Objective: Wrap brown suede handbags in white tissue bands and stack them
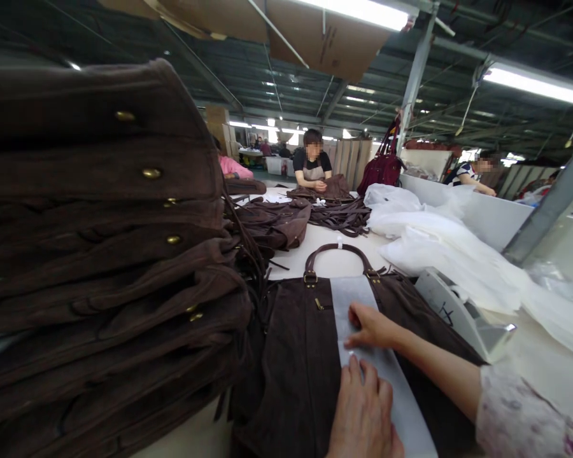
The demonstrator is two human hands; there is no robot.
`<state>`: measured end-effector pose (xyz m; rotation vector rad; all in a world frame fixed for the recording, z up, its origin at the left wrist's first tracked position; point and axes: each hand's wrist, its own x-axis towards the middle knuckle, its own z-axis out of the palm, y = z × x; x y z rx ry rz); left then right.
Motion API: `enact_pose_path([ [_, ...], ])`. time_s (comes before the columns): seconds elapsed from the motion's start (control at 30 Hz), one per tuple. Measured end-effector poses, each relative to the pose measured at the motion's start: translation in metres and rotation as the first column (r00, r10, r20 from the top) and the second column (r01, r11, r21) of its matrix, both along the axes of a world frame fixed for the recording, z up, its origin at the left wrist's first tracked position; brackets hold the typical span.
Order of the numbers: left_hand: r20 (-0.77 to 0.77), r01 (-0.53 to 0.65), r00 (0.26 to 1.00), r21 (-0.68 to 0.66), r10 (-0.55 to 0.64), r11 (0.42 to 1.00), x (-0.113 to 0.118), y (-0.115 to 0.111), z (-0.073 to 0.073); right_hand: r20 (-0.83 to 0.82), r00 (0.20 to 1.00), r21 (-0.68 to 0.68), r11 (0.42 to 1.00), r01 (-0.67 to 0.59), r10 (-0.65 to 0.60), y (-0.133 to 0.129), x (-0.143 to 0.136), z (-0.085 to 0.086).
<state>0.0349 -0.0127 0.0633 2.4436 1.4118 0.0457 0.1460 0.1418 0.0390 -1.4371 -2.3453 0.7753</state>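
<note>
Resting palm down on the pale strip (353, 292), my left grip (363, 407) has its fingers extended and close together; nothing shows held in it. My right grip (375, 329) enters from the right, just above the left, with a narrow gap between thumb and curled forefinger at the strip's left edge; no object shows in that gap.

Location of work: the brown bag (286, 356) lies flat on the tabletop (298, 259), directly below both grips. The strip runs lengthwise over the bag, from its far edge toward me. The handle (317, 256) arches beyond that far edge, and a short zip (319, 305) sits left of the strip.

Clearances: on the left, the tall stack of brown bags (100, 254) crowds the bag's edge and leaves little room. On the right, a grey holder (451, 312) stands just beside the bag's edge, with white plastic (458, 254) heaped behind it. Bare tabletop shows inside the handle's arch and just beyond it, up to the dark straps (346, 218). Across the tabletop, a person in an apron (314, 172) handles brown material.
</note>
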Motion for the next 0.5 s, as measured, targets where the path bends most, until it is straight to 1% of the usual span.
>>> enact_pose_path([
  [0.07,0.006,0.004,1.000,0.006,-0.004,1.000,-0.002,-0.002,-0.002,0.000,0.998,0.041,0.997,0.063,-0.063,-0.004,-0.008,-0.002],
  [0.13,0.021,-0.002,1.000,0.025,0.002,1.000,-0.004,-0.005,-0.004,-0.021,0.997,0.046,0.996,0.081,-0.080,-0.009,-0.013,0.006],
  [0.2,0.027,-0.017,1.000,0.046,0.016,0.999,-0.008,-0.006,-0.006,-0.053,0.997,0.024,0.998,0.051,-0.050,-0.014,-0.005,0.025],
  [0.23,0.026,-0.027,0.999,0.056,0.025,0.998,-0.009,-0.005,-0.008,-0.076,0.997,0.018,0.999,0.028,-0.027,-0.018,0.006,0.039],
  [0.3,0.011,-0.034,0.999,0.062,0.033,0.997,-0.012,-0.003,-0.011,-0.132,0.991,0.068,0.997,0.021,-0.012,-0.029,0.043,0.066],
  [0.33,-0.003,-0.033,0.999,0.061,0.033,0.998,-0.013,-0.001,-0.013,-0.155,0.988,0.116,0.992,0.043,-0.025,-0.037,0.066,0.077],
  [0.37,-0.022,-0.031,0.999,0.056,0.032,0.998,-0.015,0.000,-0.015,-0.167,0.984,0.165,0.982,0.089,-0.061,-0.046,0.091,0.084],
  [0.4,-0.049,-0.024,0.998,0.045,0.026,0.999,-0.017,0.002,-0.017,-0.166,0.979,0.192,0.970,0.150,-0.118,-0.057,0.116,0.088],
  [0.43,-0.080,-0.017,0.997,0.038,0.019,0.999,-0.019,0.003,-0.019,-0.158,0.969,0.195,0.956,0.221,-0.192,-0.068,0.139,0.087],
  [0.5,-0.149,-0.006,0.989,0.054,0.014,0.999,-0.022,0.007,-0.014,-0.145,0.925,0.136,0.919,0.371,-0.352,-0.089,0.174,0.074],
])
